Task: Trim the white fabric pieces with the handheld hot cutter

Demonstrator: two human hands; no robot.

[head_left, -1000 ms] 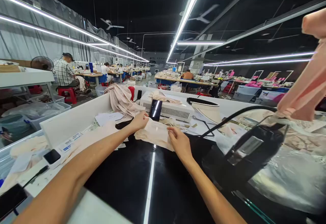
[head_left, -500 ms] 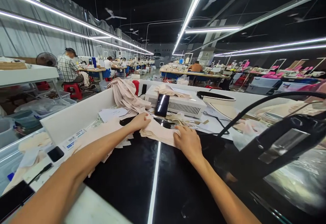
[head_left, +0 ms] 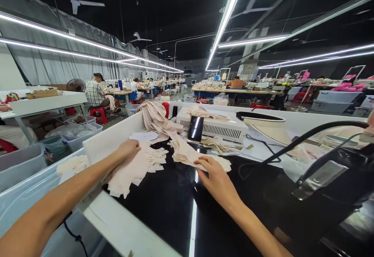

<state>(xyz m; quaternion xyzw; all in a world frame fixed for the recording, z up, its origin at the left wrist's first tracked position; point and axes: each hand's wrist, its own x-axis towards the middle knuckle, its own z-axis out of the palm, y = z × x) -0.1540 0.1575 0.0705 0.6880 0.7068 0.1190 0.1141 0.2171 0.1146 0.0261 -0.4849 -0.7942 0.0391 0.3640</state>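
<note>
My left hand (head_left: pixel 130 147) reaches to the spread of pale pink fabric pieces (head_left: pixel 134 169) on the left of the black table (head_left: pixel 163 218). Its fingers are curled at the fabric's far edge, their tips partly hidden, apparently pinching a piece. In front of me lies a stack of pale fabric pieces (head_left: pixel 184 151), layered unevenly. My right hand (head_left: pixel 214 175) rests at that stack's near edge, thumb and fingers apart, with fingertips touching the top. Behind the stack a dark phone (head_left: pixel 195 128) leans against a white vented box (head_left: pixel 214 126).
A draped fabric bundle (head_left: pixel 157 118) lies at the back left. A cream visor (head_left: pixel 265 126) sits behind on the right, near a dark machine with a curved black cable (head_left: pixel 304 136). White panels (head_left: pixel 309 120) edge the table. People work at sewing tables beyond.
My left hand has left the front stack and moved left to the spread fabric pieces. My right hand has loosened, and the stack now lies on the table. The view has turned left.
</note>
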